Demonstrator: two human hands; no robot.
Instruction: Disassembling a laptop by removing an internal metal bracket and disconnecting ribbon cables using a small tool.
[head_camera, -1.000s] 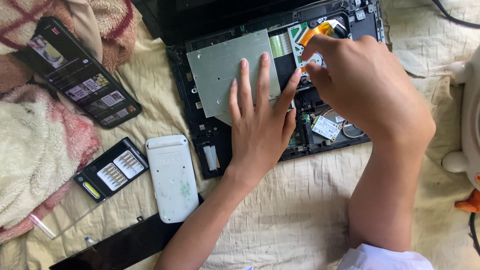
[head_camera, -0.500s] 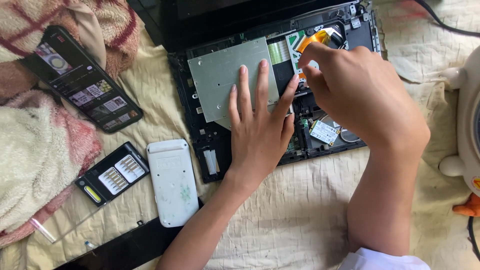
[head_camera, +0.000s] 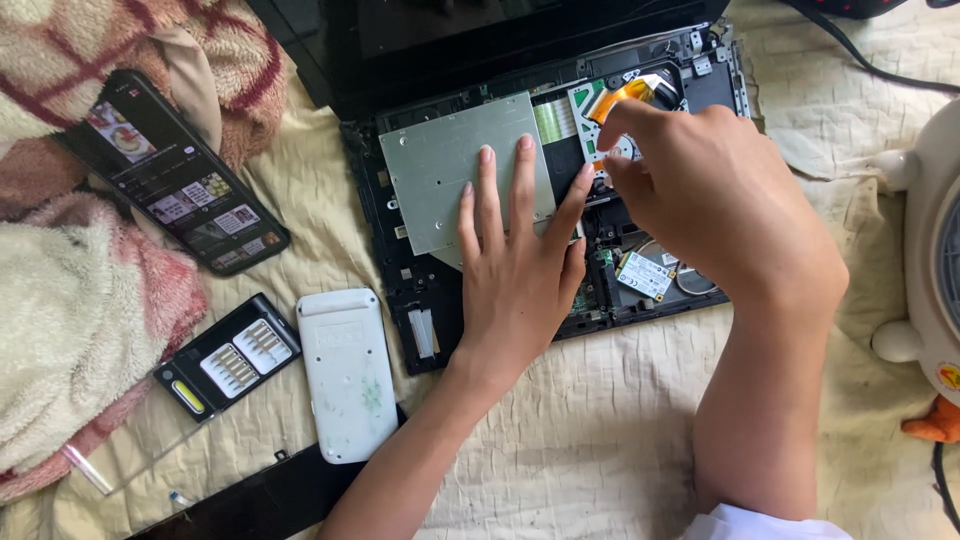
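An opened black laptop base (head_camera: 420, 300) lies on a cream cloth, its circuit boards exposed. My left hand (head_camera: 515, 270) rests flat, fingers spread, on the grey metal plate (head_camera: 440, 170) inside it. My right hand (head_camera: 715, 200) hovers over the right half of the base, fingertips pinched together near a green board beside an orange ribbon cable (head_camera: 625, 93). Whether the fingers hold anything is hidden. A small white-labelled card (head_camera: 643, 274) sits below that hand.
A smartphone (head_camera: 170, 170) with a lit screen lies at the left on a blanket. A black screwdriver-bit case (head_camera: 228, 357) and a white rectangular device (head_camera: 345, 372) lie left of my forearm. A white appliance (head_camera: 930, 260) stands at the right edge; a black cable (head_camera: 860, 60) runs top right.
The view has shifted slightly. My right hand's fingertips have moved a little down and left over the green board. My left hand stays flat on the plate.
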